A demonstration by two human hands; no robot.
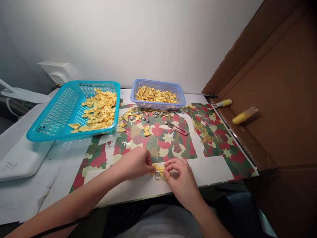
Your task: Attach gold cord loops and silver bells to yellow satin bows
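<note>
A yellow ribbon bow (pixel 161 169) lies nearer the person than the pink snips (pixel 176 128) and a little to their left, low over a white strip of the worktop (pixel 210 167); a silver bell (pixel 157 172) sits at its middle, and a gold cord (pixel 162 179) loops round on its near side; the left hand (pixel 137 162) has its fingertips pinched on the bow's left end; the right hand (pixel 181 178) pinches the looped cord at the right end, though I cannot tell whether it grips ribbon as well; a thin straight strand (pixel 157 145) runs away from the bow, passing left of the snips; a loose bow (pixel 147 131) lies left of them; loose bells (pixel 156 114) and long cords (pixel 153 110) lie beyond them, to the left; yellow clippings (pixel 206 135) are scattered to their right; beyond the snips stands a lavender basket (pixel 156 104) full of corded bows; well left of them is a turquoise basket (pixel 76 110) of yellow bows, partly hiding a white digital scale (pixel 27 157).
</note>
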